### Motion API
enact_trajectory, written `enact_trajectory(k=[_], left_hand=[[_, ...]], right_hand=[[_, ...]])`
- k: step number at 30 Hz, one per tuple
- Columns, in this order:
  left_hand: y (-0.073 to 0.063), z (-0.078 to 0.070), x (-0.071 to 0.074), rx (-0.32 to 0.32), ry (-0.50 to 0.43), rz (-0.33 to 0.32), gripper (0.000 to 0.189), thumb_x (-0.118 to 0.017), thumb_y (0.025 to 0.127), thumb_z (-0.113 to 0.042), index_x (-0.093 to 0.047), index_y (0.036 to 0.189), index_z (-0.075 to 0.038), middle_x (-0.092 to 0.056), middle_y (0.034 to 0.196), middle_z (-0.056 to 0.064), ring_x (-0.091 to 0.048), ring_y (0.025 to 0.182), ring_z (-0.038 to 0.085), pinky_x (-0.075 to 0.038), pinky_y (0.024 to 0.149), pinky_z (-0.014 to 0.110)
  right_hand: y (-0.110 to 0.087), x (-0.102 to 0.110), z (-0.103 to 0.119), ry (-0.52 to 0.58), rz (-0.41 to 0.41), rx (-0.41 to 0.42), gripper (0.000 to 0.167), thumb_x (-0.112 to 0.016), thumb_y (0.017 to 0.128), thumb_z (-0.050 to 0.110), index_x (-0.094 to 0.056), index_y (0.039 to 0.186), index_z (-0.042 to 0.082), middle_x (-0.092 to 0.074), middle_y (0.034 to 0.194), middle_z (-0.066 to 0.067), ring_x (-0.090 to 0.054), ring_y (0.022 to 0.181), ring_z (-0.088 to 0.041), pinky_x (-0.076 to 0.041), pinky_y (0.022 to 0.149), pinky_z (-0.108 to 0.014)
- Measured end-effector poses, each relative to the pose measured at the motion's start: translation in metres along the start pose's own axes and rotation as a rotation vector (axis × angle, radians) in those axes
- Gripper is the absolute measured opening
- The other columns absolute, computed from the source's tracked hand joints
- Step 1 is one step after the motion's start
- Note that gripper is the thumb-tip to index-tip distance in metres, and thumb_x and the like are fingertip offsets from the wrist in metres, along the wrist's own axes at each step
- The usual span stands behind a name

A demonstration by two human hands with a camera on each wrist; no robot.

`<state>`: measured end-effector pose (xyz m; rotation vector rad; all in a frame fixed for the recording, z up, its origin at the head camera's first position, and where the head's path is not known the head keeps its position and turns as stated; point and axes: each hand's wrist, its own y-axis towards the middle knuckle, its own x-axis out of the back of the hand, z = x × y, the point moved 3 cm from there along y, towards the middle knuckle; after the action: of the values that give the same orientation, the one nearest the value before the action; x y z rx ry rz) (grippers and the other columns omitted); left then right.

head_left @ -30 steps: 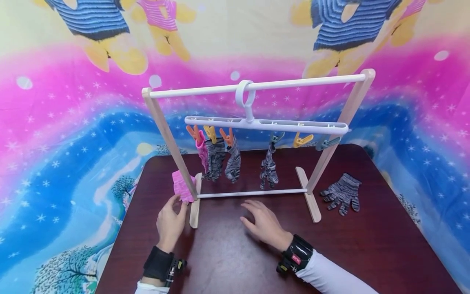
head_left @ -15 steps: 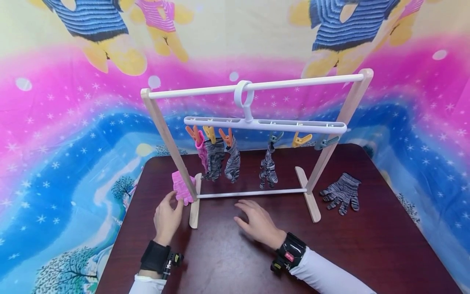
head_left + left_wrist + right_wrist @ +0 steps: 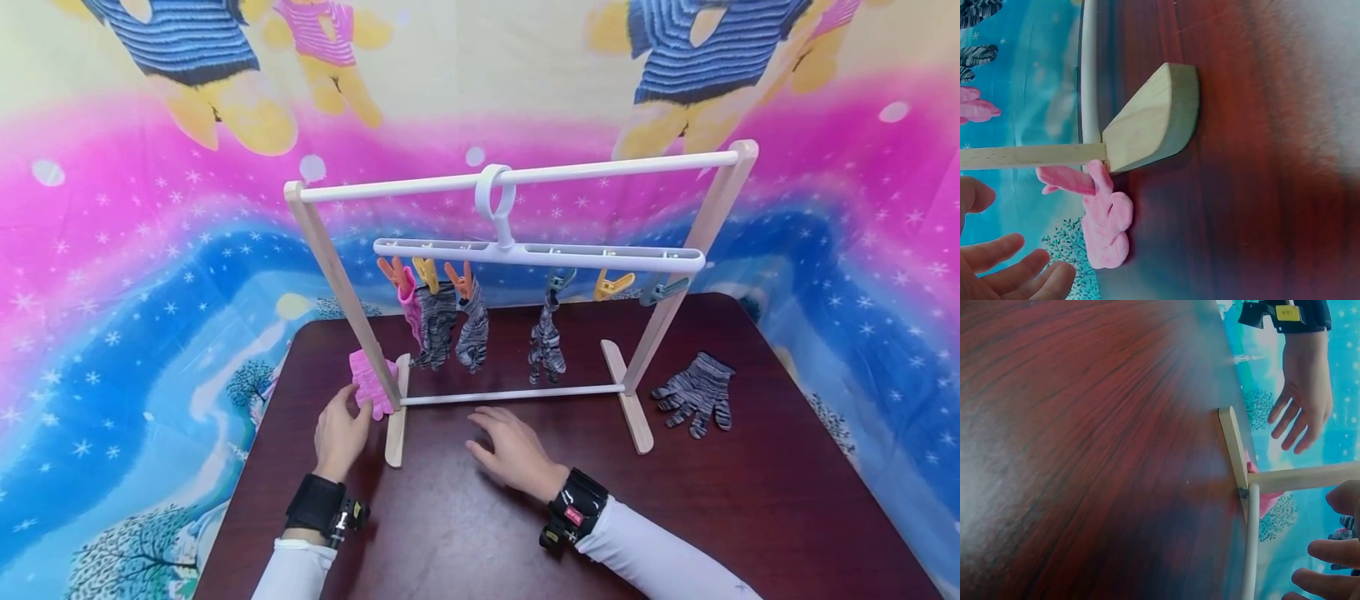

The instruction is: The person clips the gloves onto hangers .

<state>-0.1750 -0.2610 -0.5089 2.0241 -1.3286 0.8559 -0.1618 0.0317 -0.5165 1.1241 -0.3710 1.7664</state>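
Counter (image 3: 712, 525) carries a rack (image 3: 341, 287) near its far edge, its long feet (image 3: 636, 421) presumably giving balance. A hanger (image 3: 585, 257) hooks over the rack's top, likely so it stays up unheld. Left hand (image 3: 341, 437) and right hand (image 3: 516, 452) hold nothing, fingers apart. Pink glove (image 3: 368, 382) lies near the counter's left edge, beside the left fingers. Pegs (image 3: 615, 286) clamp hung gloves (image 3: 438, 327).

The forearms wear white sleeves: left sleeve (image 3: 296, 571), right sleeve (image 3: 648, 542). A broad matte black left cuff (image 3: 315, 502) carries a black module (image 3: 356, 512) with a yellow label (image 3: 1288, 313). The glossy black right cuff (image 3: 588, 493) bears a red tag (image 3: 573, 515).
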Motion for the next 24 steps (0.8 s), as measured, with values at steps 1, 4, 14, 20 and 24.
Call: enact_trajectory(k=[1, 4, 14, 20, 24], left_hand=[[0.002, 0.0, 0.0, 0.003, -0.002, 0.006, 0.049, -0.06, 0.097, -0.028, -0.058, 0.14, -0.005, -0.067, 0.125, 0.023, -0.065, 0.104, 0.039, -0.05, 0.085, 0.054], [0.008, -0.002, 0.0, 0.0, -0.004, 0.016, 0.051, -0.059, 0.098, -0.028, -0.055, 0.142, -0.003, -0.061, 0.135, 0.024, -0.061, 0.117, 0.042, -0.049, 0.094, 0.057], [0.028, -0.005, -0.006, -0.02, 0.011, 0.093, 0.057, -0.055, 0.099, -0.028, -0.046, 0.147, 0.002, -0.05, 0.148, 0.028, -0.048, 0.137, 0.045, -0.04, 0.111, 0.058], [0.041, -0.005, -0.01, 0.007, -0.009, 0.13, 0.061, -0.054, 0.098, -0.03, -0.044, 0.148, 0.003, -0.049, 0.148, 0.029, -0.047, 0.138, 0.046, -0.039, 0.112, 0.059], [0.048, -0.004, -0.014, 0.016, -0.006, 0.157, 0.061, -0.053, 0.099, -0.031, -0.042, 0.149, 0.003, -0.049, 0.148, 0.03, -0.047, 0.138, 0.046, -0.039, 0.113, 0.059]], right_hand=[[0.001, 0.0, 0.001, 0.007, 0.002, 0.003, 0.045, -0.069, 0.095, 0.033, -0.066, 0.132, 0.007, -0.065, 0.138, -0.013, -0.06, 0.129, -0.029, -0.051, 0.105, -0.046], [0.003, 0.0, 0.005, 0.011, 0.006, 0.011, 0.045, -0.069, 0.095, 0.032, -0.066, 0.132, 0.007, -0.064, 0.138, -0.014, -0.06, 0.129, -0.03, -0.05, 0.105, -0.046], [0.013, -0.008, 0.007, -0.003, 0.028, 0.015, 0.047, -0.068, 0.095, 0.032, -0.064, 0.134, 0.006, -0.064, 0.138, -0.015, -0.059, 0.129, -0.03, -0.049, 0.107, -0.046], [0.019, -0.013, 0.01, -0.012, 0.045, 0.024, 0.047, -0.068, 0.095, 0.033, -0.063, 0.134, 0.006, -0.064, 0.138, -0.014, -0.059, 0.129, -0.029, -0.049, 0.107, -0.044], [0.023, -0.014, 0.013, -0.024, 0.05, 0.033, 0.049, -0.066, 0.096, 0.035, -0.063, 0.135, 0.006, -0.064, 0.138, -0.014, -0.058, 0.13, -0.028, -0.048, 0.108, -0.043]])
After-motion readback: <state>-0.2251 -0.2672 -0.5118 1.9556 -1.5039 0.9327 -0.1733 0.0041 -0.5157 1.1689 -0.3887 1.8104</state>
